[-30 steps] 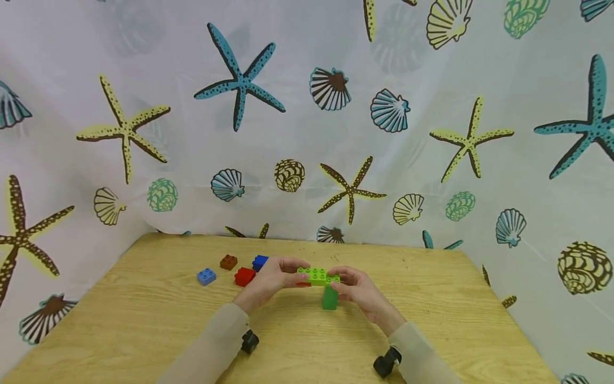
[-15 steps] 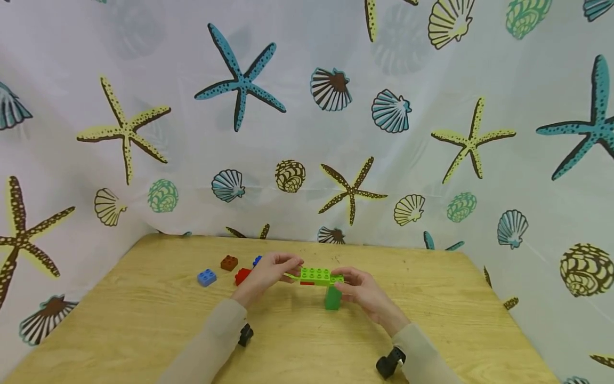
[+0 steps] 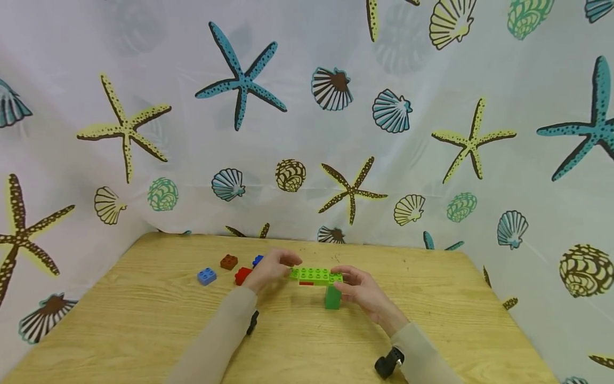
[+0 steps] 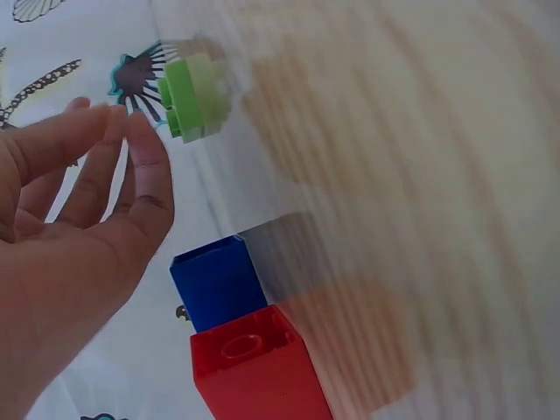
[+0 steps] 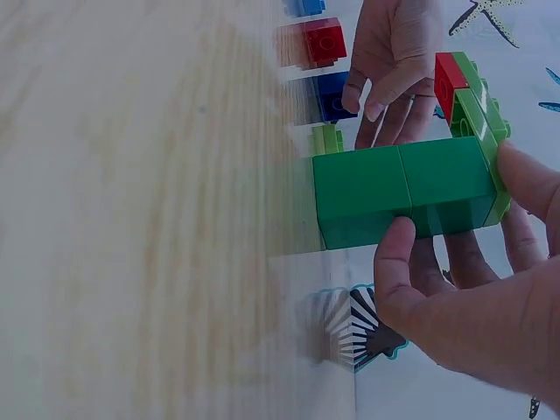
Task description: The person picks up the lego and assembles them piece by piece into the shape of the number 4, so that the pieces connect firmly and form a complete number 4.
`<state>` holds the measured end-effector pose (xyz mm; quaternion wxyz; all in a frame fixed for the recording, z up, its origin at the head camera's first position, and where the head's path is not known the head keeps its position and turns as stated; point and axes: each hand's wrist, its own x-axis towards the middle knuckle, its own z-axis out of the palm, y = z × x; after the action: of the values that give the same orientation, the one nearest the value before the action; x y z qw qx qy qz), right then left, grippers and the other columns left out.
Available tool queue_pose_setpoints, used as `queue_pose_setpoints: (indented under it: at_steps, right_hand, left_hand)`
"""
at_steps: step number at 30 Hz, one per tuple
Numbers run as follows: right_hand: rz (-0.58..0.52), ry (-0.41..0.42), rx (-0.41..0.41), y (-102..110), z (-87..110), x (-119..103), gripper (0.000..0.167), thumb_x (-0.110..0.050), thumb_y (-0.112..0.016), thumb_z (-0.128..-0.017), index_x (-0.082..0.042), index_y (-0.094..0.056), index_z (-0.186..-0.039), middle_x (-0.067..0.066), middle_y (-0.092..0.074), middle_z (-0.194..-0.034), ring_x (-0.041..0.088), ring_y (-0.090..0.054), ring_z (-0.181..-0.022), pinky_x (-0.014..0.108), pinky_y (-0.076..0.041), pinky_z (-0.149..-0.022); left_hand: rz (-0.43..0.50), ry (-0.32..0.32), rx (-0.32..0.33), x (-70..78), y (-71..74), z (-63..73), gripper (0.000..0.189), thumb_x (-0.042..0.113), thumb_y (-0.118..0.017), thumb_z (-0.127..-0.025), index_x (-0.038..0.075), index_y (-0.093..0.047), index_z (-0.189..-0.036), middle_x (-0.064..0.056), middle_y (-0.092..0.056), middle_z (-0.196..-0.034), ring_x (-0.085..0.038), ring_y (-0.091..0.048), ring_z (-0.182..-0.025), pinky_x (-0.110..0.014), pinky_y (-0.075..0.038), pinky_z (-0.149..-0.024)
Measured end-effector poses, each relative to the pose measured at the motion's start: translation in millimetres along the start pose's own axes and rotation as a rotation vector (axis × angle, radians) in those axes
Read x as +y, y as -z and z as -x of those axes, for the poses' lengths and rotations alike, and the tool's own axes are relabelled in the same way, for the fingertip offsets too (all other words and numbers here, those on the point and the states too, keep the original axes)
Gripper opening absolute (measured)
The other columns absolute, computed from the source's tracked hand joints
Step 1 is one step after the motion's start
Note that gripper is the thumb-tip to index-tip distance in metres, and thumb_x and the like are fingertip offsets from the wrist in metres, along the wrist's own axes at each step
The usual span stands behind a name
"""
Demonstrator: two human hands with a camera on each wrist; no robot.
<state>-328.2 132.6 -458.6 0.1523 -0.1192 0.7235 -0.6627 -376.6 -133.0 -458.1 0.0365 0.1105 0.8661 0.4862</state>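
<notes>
My right hand (image 3: 364,296) grips a bridge-like assembly of toy building bricks. Its upright is two stacked dark green bricks (image 5: 402,188). Across the top runs a lime bar (image 3: 314,274), with a red brick (image 5: 446,83) under its far end. My thumb and fingers lie on both sides of the upright in the right wrist view. My left hand (image 3: 272,269) hovers left of the assembly with fingers bent and nothing held. Thumb and fingertips are close together in the left wrist view (image 4: 96,184). Beyond them a loose lime brick (image 4: 191,96) sits on the table.
To the left on the wooden table (image 3: 144,320) lie a red brick (image 3: 242,275), a dark blue brick (image 3: 258,260), a brown brick (image 3: 228,261) and a light blue brick (image 3: 207,276). A patterned curtain (image 3: 297,133) hangs behind and at both sides.
My left hand has let go of the lime bar's left end and moved left, toward the loose lime brick. The right hand, still gripping the assembly, has shifted slightly right.
</notes>
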Motion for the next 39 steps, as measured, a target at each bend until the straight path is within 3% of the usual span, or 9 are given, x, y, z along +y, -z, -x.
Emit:
queue_pose_setpoints:
  at_steps: [6,14,19,22,29,36,39]
  right_hand:
    - [-0.007,-0.01,-0.007,0,-0.1,1,0.048,-0.023,-0.065,-0.095,-0.01,-0.052,-0.14,0.009,-0.058,-0.13,0.015,-0.059,-0.106,0.043,-0.051,-0.093]
    - [-0.053,-0.03,-0.036,2,1.4,1,0.055,-0.025,-0.067,-0.094,-0.007,-0.048,-0.143,0.006,-0.057,-0.13,0.014,-0.057,-0.106,0.038,-0.052,-0.087]
    - [-0.08,-0.031,-0.045,3,1.6,1,0.052,-0.023,-0.067,-0.094,-0.009,-0.051,-0.141,0.005,-0.055,-0.128,0.015,-0.056,-0.104,0.037,-0.053,-0.085]
    - [-0.083,-0.035,-0.044,2,1.3,1,0.051,-0.023,-0.067,-0.094,-0.01,-0.052,-0.141,0.006,-0.055,-0.128,0.015,-0.055,-0.104,0.037,-0.053,-0.085]
    - [-0.083,-0.034,-0.047,1,2.8,2,0.054,-0.023,-0.066,-0.094,-0.007,-0.048,-0.143,0.005,-0.053,-0.127,0.015,-0.054,-0.103,0.037,-0.053,-0.085]
    - [-0.107,-0.03,-0.071,3,0.2,1,0.054,-0.021,-0.068,-0.093,-0.01,-0.05,-0.143,0.006,-0.054,-0.128,0.015,-0.054,-0.103,0.036,-0.054,-0.084]
    - [-0.107,-0.033,-0.08,5,-0.5,1,0.055,-0.019,-0.068,-0.093,-0.01,-0.049,-0.144,0.006,-0.055,-0.127,0.015,-0.055,-0.104,0.037,-0.054,-0.085]
  left_hand:
    - [-0.04,0.05,-0.053,-5.2,-1.9,-10.8,0.051,-0.018,-0.049,-0.081,0.01,-0.07,-0.118,-0.01,-0.063,-0.128,-0.033,-0.053,-0.125,-0.048,-0.046,-0.102]
    - [-0.054,0.139,-0.125,-5.8,-3.5,-14.1,0.056,-0.021,-0.051,-0.075,0.007,-0.07,-0.119,-0.011,-0.064,-0.125,-0.026,-0.056,-0.113,-0.033,-0.048,-0.078]
    - [-0.061,0.194,-0.138,-3.5,-5.5,-13.5,0.052,-0.018,-0.06,-0.076,0.005,-0.068,-0.122,-0.012,-0.063,-0.127,-0.025,-0.053,-0.112,-0.04,-0.05,-0.092]
    - [-0.118,0.19,-0.153,-4.1,-5.8,-13.7,0.048,-0.015,-0.065,-0.078,0.005,-0.068,-0.121,-0.01,-0.062,-0.126,-0.024,-0.052,-0.112,-0.044,-0.046,-0.101]
    - [-0.19,0.178,-0.181,-7.8,-5.7,-12.8,0.039,-0.012,-0.069,-0.079,0.008,-0.071,-0.113,-0.007,-0.064,-0.12,-0.022,-0.053,-0.105,-0.041,-0.049,-0.095]
    - [-0.017,0.153,-0.136,-10.5,-0.1,-3.8,0.04,-0.01,-0.071,-0.078,0.01,-0.071,-0.112,-0.007,-0.062,-0.122,-0.026,-0.052,-0.117,-0.048,-0.044,-0.103]
    - [0.011,0.114,-0.133,-9.5,3.0,-1.8,0.038,-0.005,-0.073,-0.079,0.011,-0.071,-0.113,-0.008,-0.061,-0.125,-0.027,-0.053,-0.118,-0.048,-0.045,-0.102]
